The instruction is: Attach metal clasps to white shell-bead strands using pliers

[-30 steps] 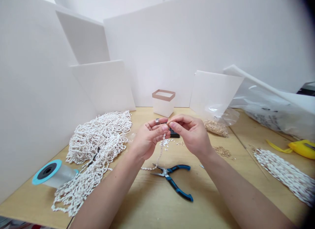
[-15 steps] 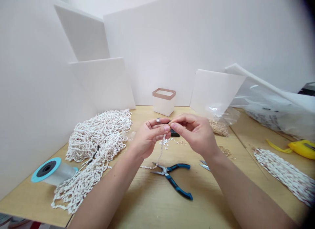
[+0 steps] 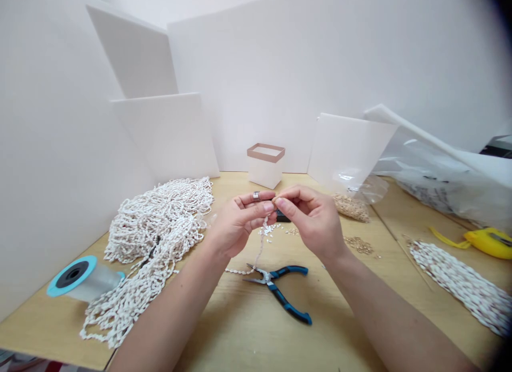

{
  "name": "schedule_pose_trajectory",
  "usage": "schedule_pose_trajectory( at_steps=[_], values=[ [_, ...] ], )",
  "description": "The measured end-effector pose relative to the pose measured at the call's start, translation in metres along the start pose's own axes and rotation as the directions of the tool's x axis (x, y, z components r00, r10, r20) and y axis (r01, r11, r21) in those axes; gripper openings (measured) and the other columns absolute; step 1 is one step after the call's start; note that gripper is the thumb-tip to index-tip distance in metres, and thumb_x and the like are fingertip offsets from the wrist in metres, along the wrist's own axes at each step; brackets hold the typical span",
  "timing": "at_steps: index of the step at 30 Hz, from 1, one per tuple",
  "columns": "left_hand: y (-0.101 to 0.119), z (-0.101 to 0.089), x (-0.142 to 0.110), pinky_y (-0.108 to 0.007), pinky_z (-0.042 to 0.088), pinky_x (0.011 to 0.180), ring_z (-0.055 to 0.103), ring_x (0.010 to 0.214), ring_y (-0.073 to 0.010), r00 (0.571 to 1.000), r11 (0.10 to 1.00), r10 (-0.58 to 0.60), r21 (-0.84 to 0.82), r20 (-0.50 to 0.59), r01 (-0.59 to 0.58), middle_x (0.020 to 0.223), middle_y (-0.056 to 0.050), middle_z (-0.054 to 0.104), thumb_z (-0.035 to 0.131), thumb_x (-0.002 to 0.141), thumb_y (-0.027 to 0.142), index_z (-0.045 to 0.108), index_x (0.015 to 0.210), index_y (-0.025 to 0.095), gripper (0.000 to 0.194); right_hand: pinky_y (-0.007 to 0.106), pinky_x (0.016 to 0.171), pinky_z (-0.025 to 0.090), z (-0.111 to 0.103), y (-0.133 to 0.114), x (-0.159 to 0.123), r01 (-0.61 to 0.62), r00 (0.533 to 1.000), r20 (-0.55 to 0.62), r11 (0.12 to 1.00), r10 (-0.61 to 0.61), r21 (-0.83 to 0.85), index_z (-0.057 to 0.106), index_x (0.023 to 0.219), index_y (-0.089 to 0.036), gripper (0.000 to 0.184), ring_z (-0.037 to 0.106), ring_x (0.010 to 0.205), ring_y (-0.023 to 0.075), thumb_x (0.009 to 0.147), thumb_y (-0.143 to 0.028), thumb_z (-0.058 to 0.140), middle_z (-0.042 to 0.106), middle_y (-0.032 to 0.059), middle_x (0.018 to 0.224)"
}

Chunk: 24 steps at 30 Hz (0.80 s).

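Note:
My left hand point(image 3: 236, 225), with a ring on one finger, pinches the top end of a short white bead strand point(image 3: 261, 246) that hangs down to the wooden table point(image 3: 240, 329). My right hand point(image 3: 314, 217) meets it fingertip to fingertip, pinching a tiny piece at the strand's end that I cannot make out. Both hands hover above the table's middle. Blue-handled pliers point(image 3: 282, 289) lie just below them. A few loose white beads point(image 3: 272, 230) and a small black object point(image 3: 283, 218) lie behind the hands.
A big heap of white bead strands point(image 3: 156, 238) lies left, with a blue-rimmed spool point(image 3: 82, 278) in front. A small white box point(image 3: 266, 165) stands at the back. Gold bits point(image 3: 352, 206), a plastic bag point(image 3: 436, 180), more strands point(image 3: 460, 284) and a yellow tool point(image 3: 486, 241) lie right.
The hands stay joined at the strand's end with only slight shifts. The view has dropped a little.

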<state>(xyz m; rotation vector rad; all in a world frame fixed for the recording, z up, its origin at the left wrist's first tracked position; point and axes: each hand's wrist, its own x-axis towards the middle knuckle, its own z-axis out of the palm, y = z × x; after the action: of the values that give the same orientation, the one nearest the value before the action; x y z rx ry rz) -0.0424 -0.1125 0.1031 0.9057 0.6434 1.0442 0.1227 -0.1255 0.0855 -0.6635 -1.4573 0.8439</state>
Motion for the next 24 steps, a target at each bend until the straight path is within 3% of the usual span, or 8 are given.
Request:
schedule_pose_trajectory(
  at_steps=[7, 15, 24],
  values=[
    [0.0, 0.0, 0.001, -0.021, 0.055, 0.068, 0.068, 0.064, -0.0092, 1.0, 1.0, -0.016, -0.004, -0.015, 0.016, 0.076, -0.002, 0.075, 0.093, 0.061, 0.018, 0.079, 0.089, 0.012, 0.031, 0.034, 0.065, 0.058, -0.002, -0.003, 0.001, -0.024, 0.999, 0.026, 1.0, 0.025, -0.019, 0.072, 0.087, -0.019, 0.014, 0.071, 0.067, 0.0185, 0.091, -0.031, 0.071, 0.073, 0.0035, 0.076],
    [-0.004, 0.0, 0.002, -0.022, 0.055, 0.067, 0.068, 0.064, -0.0097, 1.0, 1.0, 0.003, 0.008, -0.025, -0.003, 0.075, -0.003, 0.075, 0.093, 0.062, 0.018, 0.079, 0.09, 0.012, 0.032, 0.033, 0.062, 0.05, -0.008, -0.009, 0.003, 0.084, 0.996, 0.009, 0.934, -0.087, -0.346, 0.073, 0.082, -0.02, 0.015, 0.064, 0.067, 0.0166, 0.092, -0.031, 0.069, 0.07, 0.0036, 0.075],
    [0.001, -0.001, 0.0, -0.023, 0.055, 0.072, 0.069, 0.069, -0.0101, 1.0, 0.999, -0.027, 0.034, 0.001, 0.026, 0.08, -0.003, 0.075, 0.091, 0.065, 0.019, 0.078, 0.093, 0.013, 0.032, 0.035, 0.066, 0.051, -0.011, -0.009, 0.004, 0.048, 0.998, 0.054, 0.968, -0.036, -0.245, 0.074, 0.086, -0.02, 0.017, 0.065, 0.069, 0.0178, 0.092, -0.035, 0.069, 0.072, 0.0049, 0.078]
  ],
)
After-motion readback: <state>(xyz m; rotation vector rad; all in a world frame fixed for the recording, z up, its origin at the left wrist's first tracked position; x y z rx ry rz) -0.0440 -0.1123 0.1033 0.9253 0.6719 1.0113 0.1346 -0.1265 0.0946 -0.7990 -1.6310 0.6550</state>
